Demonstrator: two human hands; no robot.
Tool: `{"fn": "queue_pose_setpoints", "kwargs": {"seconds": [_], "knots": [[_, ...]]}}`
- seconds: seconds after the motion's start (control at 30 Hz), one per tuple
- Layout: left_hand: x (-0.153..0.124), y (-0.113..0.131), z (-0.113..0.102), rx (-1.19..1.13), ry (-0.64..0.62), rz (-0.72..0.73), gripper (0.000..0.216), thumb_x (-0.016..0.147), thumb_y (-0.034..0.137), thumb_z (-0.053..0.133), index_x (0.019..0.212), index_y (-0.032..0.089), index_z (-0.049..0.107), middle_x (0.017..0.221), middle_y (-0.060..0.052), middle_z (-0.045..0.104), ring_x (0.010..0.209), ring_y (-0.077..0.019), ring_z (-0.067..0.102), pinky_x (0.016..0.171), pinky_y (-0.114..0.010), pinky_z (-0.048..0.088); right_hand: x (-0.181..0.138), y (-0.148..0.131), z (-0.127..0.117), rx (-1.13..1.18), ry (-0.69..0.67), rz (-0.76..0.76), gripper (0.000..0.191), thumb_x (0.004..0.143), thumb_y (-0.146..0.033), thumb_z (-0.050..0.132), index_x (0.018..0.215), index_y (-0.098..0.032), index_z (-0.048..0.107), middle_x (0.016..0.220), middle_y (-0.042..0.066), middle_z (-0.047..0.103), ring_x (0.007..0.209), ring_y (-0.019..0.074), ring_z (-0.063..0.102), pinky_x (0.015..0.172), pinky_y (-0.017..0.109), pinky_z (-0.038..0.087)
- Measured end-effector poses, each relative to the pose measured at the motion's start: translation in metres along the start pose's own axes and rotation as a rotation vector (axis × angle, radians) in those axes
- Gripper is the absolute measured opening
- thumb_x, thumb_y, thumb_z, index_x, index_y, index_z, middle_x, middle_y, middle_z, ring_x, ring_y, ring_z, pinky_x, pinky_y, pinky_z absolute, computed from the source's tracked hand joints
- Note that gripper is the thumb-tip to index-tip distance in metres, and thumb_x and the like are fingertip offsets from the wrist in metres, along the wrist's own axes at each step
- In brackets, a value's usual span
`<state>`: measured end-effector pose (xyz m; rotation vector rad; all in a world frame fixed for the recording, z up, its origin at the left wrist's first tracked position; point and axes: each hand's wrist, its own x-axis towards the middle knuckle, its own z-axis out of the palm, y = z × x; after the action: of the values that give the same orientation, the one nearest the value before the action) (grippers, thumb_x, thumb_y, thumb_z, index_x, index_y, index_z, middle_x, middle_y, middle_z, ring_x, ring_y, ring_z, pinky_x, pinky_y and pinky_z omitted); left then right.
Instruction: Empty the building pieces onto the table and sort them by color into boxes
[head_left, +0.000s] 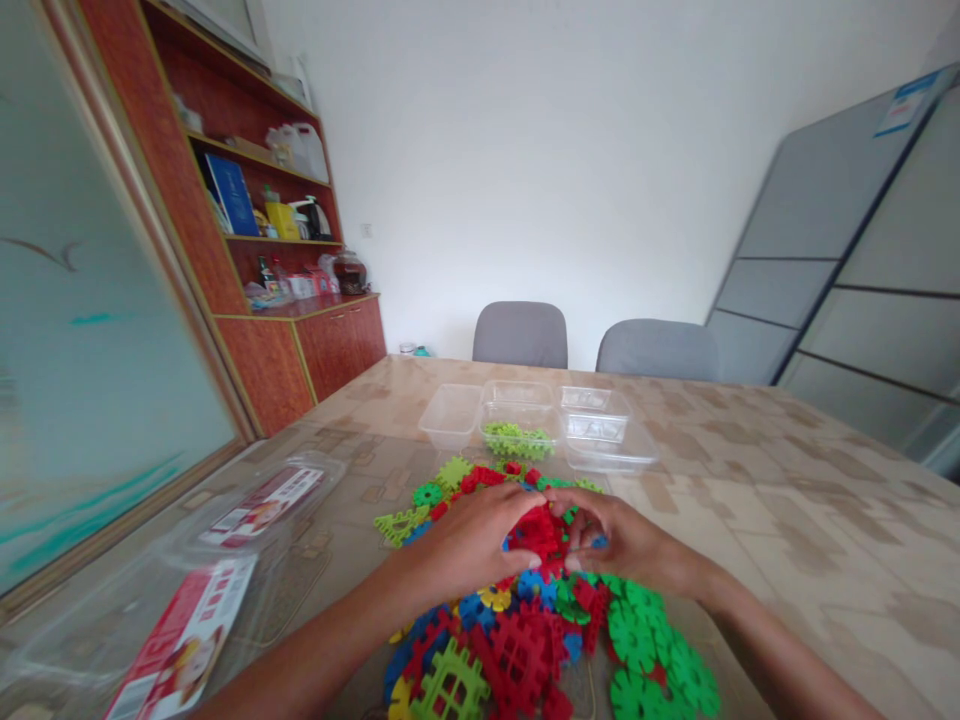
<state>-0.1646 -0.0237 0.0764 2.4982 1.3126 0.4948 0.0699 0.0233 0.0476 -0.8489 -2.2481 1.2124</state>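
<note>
A heap of plastic interlocking pieces [525, 630] in red, green, blue and yellow lies on the table in front of me. My left hand [469, 540] and my right hand [626, 540] meet over the middle of the heap, fingers curled around a cluster of red pieces [541, 535] held between them. Beyond the heap stand clear plastic tubs; the middle tub [519, 425] holds light green pieces, and the left tub [451, 415] looks empty.
A clear box with red-and-white labels [225, 590] lies at the near left. More clear tubs [604, 440] sit to the right of the green-filled one. Two grey chairs [521, 335] stand at the table's far side. A wooden shelf unit [262, 240] lines the left wall.
</note>
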Motion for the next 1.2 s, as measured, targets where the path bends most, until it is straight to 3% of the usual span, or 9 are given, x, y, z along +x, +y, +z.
{"fn": "queue_pose_setpoints", "kwargs": {"seconds": [0.1, 0.17, 0.37, 0.57, 0.73, 0.93, 1.2], "knots": [[0.000, 0.002, 0.012, 0.016, 0.014, 0.007, 0.054, 0.079, 0.032, 0.070, 0.129, 0.022, 0.052, 0.128, -0.008, 0.059, 0.117, -0.0260, 0.054, 0.100, -0.038, 0.042, 0.003, 0.004, 0.001, -0.147, 0.074, -0.072, 0.023, 0.085, -0.024, 0.057, 0.107, -0.021, 0.063, 0.100, 0.005, 0.065, 0.086, 0.0210, 0.061, 0.074, 0.032, 0.048], [0.001, 0.003, 0.019, 0.032, 0.025, 0.019, 0.056, 0.077, 0.036, 0.073, 0.128, 0.022, 0.053, 0.127, -0.008, 0.059, 0.116, -0.0266, 0.054, 0.099, -0.039, 0.042, 0.006, 0.007, 0.002, -0.245, 0.108, -0.110, 0.017, 0.087, -0.020, 0.051, 0.097, -0.020, 0.066, 0.094, 0.005, 0.066, 0.090, 0.0224, 0.060, 0.080, 0.034, 0.046], [0.003, 0.008, 0.027, 0.104, 0.032, 0.029, 0.071, 0.064, 0.042, 0.082, 0.125, 0.020, 0.055, 0.122, -0.009, 0.062, 0.110, -0.0298, 0.054, 0.097, -0.042, 0.042, 0.012, 0.018, 0.015, -0.267, 0.206, -0.060, 0.017, 0.084, -0.021, 0.051, 0.092, -0.018, 0.066, 0.090, 0.007, 0.066, 0.086, 0.0227, 0.058, 0.079, 0.035, 0.043], [0.002, 0.010, 0.025, 0.095, 0.002, 0.077, 0.075, 0.067, 0.030, 0.081, 0.133, 0.020, 0.047, 0.124, -0.008, 0.061, 0.112, -0.0279, 0.053, 0.101, -0.041, 0.038, 0.014, 0.026, 0.021, -0.177, 0.264, 0.028, 0.011, 0.080, -0.028, 0.056, 0.079, -0.017, 0.060, 0.070, 0.002, 0.060, 0.063, 0.0164, 0.054, 0.057, 0.026, 0.041], [0.001, 0.006, 0.024, 0.055, 0.015, 0.074, 0.066, 0.071, 0.031, 0.079, 0.131, 0.023, 0.050, 0.125, -0.007, 0.059, 0.115, -0.0273, 0.052, 0.101, -0.039, 0.039, 0.015, 0.030, 0.022, -0.096, 0.299, 0.053, 0.013, 0.079, -0.031, 0.055, 0.077, -0.019, 0.055, 0.063, -0.002, 0.055, 0.057, 0.0138, 0.050, 0.052, 0.023, 0.038], [-0.003, 0.005, 0.011, -0.040, -0.056, 0.068, 0.066, 0.075, 0.024, 0.075, 0.135, 0.029, 0.046, 0.131, -0.006, 0.055, 0.119, -0.0259, 0.051, 0.099, -0.038, 0.041, 0.014, 0.028, 0.012, -0.044, 0.322, 0.062, 0.017, 0.079, -0.030, 0.054, 0.089, -0.017, 0.058, 0.061, -0.004, 0.052, 0.055, 0.0130, 0.048, 0.051, 0.023, 0.036], [-0.002, 0.002, 0.006, -0.044, -0.151, -0.013, 0.078, 0.067, 0.028, 0.082, 0.136, 0.028, 0.047, 0.137, -0.009, 0.051, 0.125, -0.0315, 0.047, 0.103, -0.043, 0.038, 0.009, 0.012, -0.005, -0.090, 0.306, 0.056, 0.019, 0.082, -0.035, 0.056, 0.083, -0.017, 0.063, 0.061, -0.002, 0.054, 0.054, 0.0132, 0.047, 0.049, 0.023, 0.034]]}}
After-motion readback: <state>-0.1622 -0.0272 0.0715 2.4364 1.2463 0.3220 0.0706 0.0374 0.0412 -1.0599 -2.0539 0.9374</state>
